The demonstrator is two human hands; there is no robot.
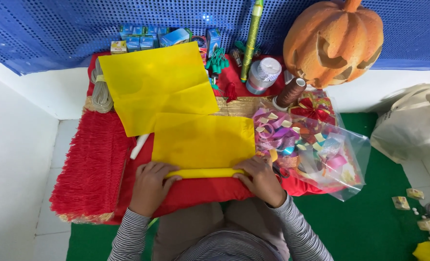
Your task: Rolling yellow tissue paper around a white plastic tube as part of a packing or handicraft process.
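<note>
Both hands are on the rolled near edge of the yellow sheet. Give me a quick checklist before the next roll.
1. Left hand on the rolled edge: ok.
2. Right hand on the rolled edge: ok.
3. Yellow tissue sheet flat ahead of the roll: ok.
4. Roll even across its width: cannot tell, its ends are covered.
5. Second yellow sheet overlaps the far edge: not ok.
6. Clear bag of ribbon bows crowds the right side: not ok.

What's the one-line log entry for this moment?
left hand: pressing rolled edge of yellow sheet | right hand: pressing same edge | surface: red cloth | nearby: bag of ribbon bows
</note>
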